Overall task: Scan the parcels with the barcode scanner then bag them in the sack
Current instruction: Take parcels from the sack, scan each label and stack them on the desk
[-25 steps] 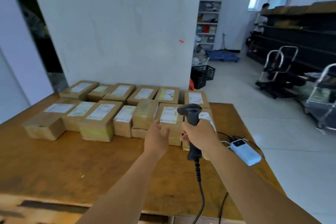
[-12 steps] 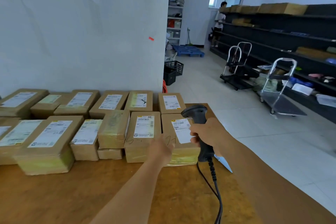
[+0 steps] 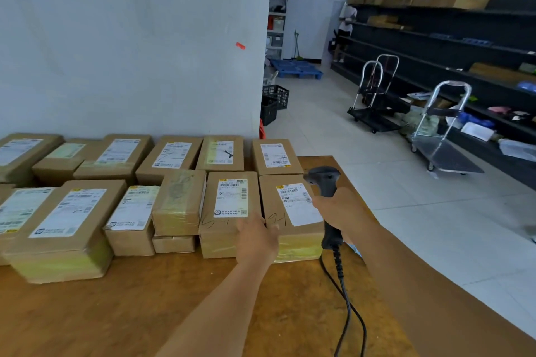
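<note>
Nearest, my two forearms reach out over the wooden table point(image 3: 87, 313). My right hand point(image 3: 343, 211) grips the handle of the black scanner point(image 3: 324, 182), fingers curled round it, the head pointing left toward the parcels; its cable point(image 3: 346, 293) hangs down from the handle and runs off the near edge of the table. My left hand point(image 3: 256, 236) lies on the near top edges of two front-row parcels, at the gap between them; the fingers are partly hidden behind the back of the hand, so I cannot tell whether they clasp a box or merely touch it. Left of that gap is the parcel point(image 3: 230, 200) with an upright label and a pen mark; right of it is the end parcel point(image 3: 293, 211), whose label is tilted and whose lower side is wrapped in yellowish tape. Further left in the same row stand a tape-wrapped box point(image 3: 178, 200) set on a flatter one, a small box point(image 3: 132, 217), and a large box point(image 3: 65, 226). Behind them a second row point(image 3: 174, 153) of labelled cartons lines the white wall point(image 3: 130, 38), which bears a small red mark point(image 3: 240, 45). Farther off on the right, two trolleys point(image 3: 435, 124) stand on the tiled floor before dark shelving point(image 3: 449, 46), a black crate point(image 3: 274, 98) sits by the wall's corner, and a person point(image 3: 346, 20) stands at the far end by the shelves. No sack shows in view.
</note>
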Demonstrator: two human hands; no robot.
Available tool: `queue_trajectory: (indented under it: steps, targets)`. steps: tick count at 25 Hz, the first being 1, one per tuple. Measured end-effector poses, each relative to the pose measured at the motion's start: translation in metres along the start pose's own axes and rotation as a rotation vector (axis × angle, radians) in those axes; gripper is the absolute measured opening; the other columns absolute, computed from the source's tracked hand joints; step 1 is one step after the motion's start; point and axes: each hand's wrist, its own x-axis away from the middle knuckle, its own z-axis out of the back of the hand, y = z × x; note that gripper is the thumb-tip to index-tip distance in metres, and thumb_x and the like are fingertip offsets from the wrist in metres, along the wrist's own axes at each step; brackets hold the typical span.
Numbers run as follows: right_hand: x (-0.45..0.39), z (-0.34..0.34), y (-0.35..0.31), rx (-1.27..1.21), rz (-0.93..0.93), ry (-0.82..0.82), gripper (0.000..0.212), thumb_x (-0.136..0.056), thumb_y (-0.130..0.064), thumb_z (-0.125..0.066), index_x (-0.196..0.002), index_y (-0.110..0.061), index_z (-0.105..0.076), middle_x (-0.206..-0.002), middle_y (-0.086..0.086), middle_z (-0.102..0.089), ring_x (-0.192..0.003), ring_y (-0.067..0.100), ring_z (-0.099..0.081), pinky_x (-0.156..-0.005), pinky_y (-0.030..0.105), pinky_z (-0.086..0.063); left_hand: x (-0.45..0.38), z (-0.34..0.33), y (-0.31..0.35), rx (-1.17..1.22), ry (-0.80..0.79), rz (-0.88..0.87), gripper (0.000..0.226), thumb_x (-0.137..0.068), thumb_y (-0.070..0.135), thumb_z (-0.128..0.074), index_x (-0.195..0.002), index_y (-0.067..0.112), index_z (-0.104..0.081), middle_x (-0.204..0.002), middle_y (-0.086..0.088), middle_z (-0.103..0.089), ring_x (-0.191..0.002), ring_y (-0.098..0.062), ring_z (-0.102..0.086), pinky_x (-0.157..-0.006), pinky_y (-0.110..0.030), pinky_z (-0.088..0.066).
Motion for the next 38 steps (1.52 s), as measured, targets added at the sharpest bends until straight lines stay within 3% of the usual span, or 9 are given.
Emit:
queue_trajectory:
  steps: [3,7,11,13,15,20,27,33,38]
  targets:
    - [-0.013,-0.012,0.026,-0.005,-0.045,0.0,0.031,-0.086,-0.009,-0.055,-0.063,-0.01,-0.034,-0.061,0.006,-0.03,-0.055,0.019,-0.03,-0.054,0.031,-0.026,0.0,-0.006,-0.001,-0.024,0.012,0.005,0.025,-0.098,0.031,-0.045,-0.104,0.01,-0.057,-0.093,-0.005,-0.062,-0.069,-0.018,-0.06,-0.051,-0.025,-0.044]
    - [-0.014,-0.024,0.046,-0.014,-0.06,0.019,0.028,-0.088,-0.013,-0.054,-0.066,-0.011,-0.036,-0.063,0.005,-0.035,-0.057,0.018,-0.034,-0.052,0.029,-0.028,0.006,-0.012,0.002,0.078,-0.007,0.079,0.034,-0.099,0.03,-0.044,-0.076,0.007,-0.052,-0.06,-0.001,-0.047,-0.049,-0.013,-0.044,-0.043,-0.02,-0.031]
    - [0.004,-0.011,0.056,-0.043,-0.048,0.076,0.021,-0.089,-0.017,-0.054,-0.075,-0.011,-0.04,-0.065,0.003,-0.038,-0.057,0.015,-0.036,-0.048,0.026,-0.028,0.024,-0.018,0.001,0.389,-0.031,0.201,0.043,-0.095,0.045,-0.046,-0.11,0.009,-0.065,-0.098,-0.01,-0.066,-0.075,-0.02,-0.06,-0.064,-0.027,-0.047]
    - [0.02,0.001,0.06,-0.063,-0.062,0.08,0.022,-0.089,-0.016,-0.054,-0.074,-0.012,-0.039,-0.064,0.004,-0.038,-0.056,0.015,-0.035,-0.048,0.026,-0.027,0.042,-0.018,0.006,0.506,-0.032,0.231,0.051,-0.09,0.057,-0.045,-0.126,0.023,-0.057,-0.12,-0.007,-0.058,-0.095,-0.024,-0.057,-0.086,-0.036,-0.05]
    - [0.039,0.013,0.066,-0.083,-0.061,0.09,0.027,-0.089,-0.015,-0.054,-0.067,-0.013,-0.037,-0.061,0.005,-0.035,-0.054,0.017,-0.033,-0.049,0.028,-0.025,0.065,-0.012,0.018,0.61,-0.041,0.23,0.047,-0.089,0.06,-0.046,-0.128,0.035,-0.048,-0.131,-0.006,-0.04,-0.091,-0.023,-0.052,-0.089,-0.038,-0.044]
    - [0.095,0.032,0.058,-0.211,0.057,0.093,0.032,-0.087,-0.013,-0.055,-0.066,-0.016,-0.031,-0.06,0.003,-0.03,-0.052,0.017,-0.028,-0.049,0.029,-0.024,0.111,0.021,0.025,0.732,-0.001,0.239,0.027,-0.087,0.057,-0.052,-0.11,0.044,-0.048,-0.134,-0.004,-0.042,-0.1,-0.028,-0.053,-0.088,-0.049,-0.039]
    - [0.185,0.001,0.014,-0.245,0.275,-0.053,0.027,-0.09,-0.016,-0.055,-0.07,-0.016,-0.037,-0.061,0.001,-0.038,-0.052,0.016,-0.036,-0.048,0.027,-0.027,0.18,0.097,-0.036,0.915,0.252,0.149,0.023,-0.093,0.043,-0.051,-0.113,0.032,-0.05,-0.106,0.002,-0.055,-0.083,-0.016,-0.053,-0.066,-0.032,-0.041]
    - [0.278,-0.095,-0.029,-0.18,0.462,-0.352,0.034,-0.091,-0.012,-0.052,-0.064,-0.015,-0.031,-0.053,0.001,-0.03,-0.044,0.015,-0.027,-0.047,0.025,-0.023,0.251,0.168,-0.14,0.972,0.532,0.28,0.051,-0.084,0.048,-0.055,-0.132,0.042,-0.04,-0.131,-0.001,-0.035,-0.109,-0.025,-0.051,-0.097,-0.048,-0.046]
    - [0.375,-0.204,-0.038,-0.062,0.54,-0.588,0.031,-0.09,-0.015,-0.054,-0.068,-0.017,-0.032,-0.059,0.0,-0.034,-0.048,0.015,-0.033,-0.047,0.026,-0.025,0.328,0.226,-0.255,1.109,0.754,0.415,0.047,-0.061,0.067,-0.055,-0.107,0.059,-0.052,-0.132,-0.005,-0.045,-0.109,-0.028,-0.057,-0.089,-0.044,-0.05]
